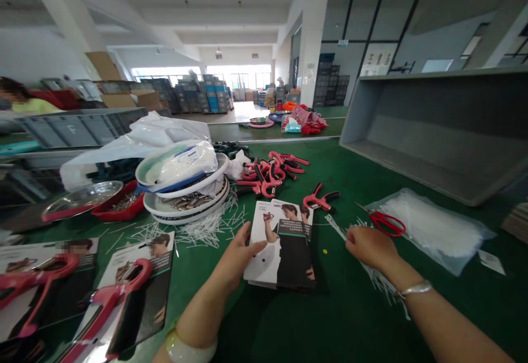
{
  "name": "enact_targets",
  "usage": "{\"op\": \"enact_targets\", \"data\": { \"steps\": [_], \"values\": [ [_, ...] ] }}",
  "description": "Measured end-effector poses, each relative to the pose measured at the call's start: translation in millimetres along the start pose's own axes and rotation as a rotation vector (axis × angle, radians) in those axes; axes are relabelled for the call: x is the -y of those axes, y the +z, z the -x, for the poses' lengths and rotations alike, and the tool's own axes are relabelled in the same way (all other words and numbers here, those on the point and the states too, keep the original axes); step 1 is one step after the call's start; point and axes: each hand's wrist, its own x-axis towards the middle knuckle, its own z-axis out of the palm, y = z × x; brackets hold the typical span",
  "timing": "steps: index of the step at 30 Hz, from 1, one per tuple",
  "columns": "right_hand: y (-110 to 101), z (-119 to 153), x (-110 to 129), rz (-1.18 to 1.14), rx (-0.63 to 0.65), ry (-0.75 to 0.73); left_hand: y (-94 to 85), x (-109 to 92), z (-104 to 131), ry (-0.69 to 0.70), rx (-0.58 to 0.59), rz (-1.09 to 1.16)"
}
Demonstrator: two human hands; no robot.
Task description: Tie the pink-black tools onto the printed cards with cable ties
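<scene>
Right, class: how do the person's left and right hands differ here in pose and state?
The left hand is open beside the stacked cards, while the right hand is curled over white ties. The left arm wears a thick pale bangle; the right arm wears a thinner silver bangle. Both hands are ungloved and over the green table.
</scene>
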Motion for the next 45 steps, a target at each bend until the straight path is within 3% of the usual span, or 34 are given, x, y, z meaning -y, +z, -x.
{"op": "enact_targets", "data": {
  "steps": [6,11,13,15,18,20,23,27,35,45],
  "values": [
    [3,-2,-24,-0.292,-0.068,-0.016,-16.6,-5,14,-0.003,0.189,-0.075],
    [2,-5,-43,-0.64,-0.225,0.062,-14.8,0,13,0.022,0.089,-0.308],
    [-2,-2,-35,-0.818,-0.257,0.112,-11.3,1,15,0.016,0.061,-0.366],
    [-9,4,-17,-1.074,-0.197,0.11,-7.6,-1,20,-0.015,0.058,-0.321],
    [-18,15,19,-1.401,-0.037,-0.002,-3.2,-5,28,-0.091,0.109,-0.174],
    [-21,22,42,-1.494,0.01,-0.071,-1.7,-7,32,-0.13,0.171,-0.097],
    [-19,27,68,-1.53,0.058,-0.141,-0.5,-7,33,-0.151,0.227,0.012],
    [-9,29,87,-1.548,0.052,-0.171,3.8,1,31,-0.145,0.193,0.13],
    [9,42,103,-1.481,-0.212,-0.204,19.9,16,33,0.002,0.098,0.238],
    [12,55,121,-1.342,-0.249,-0.281,26.3,24,34,0.076,0.059,0.25]
  ]
}}
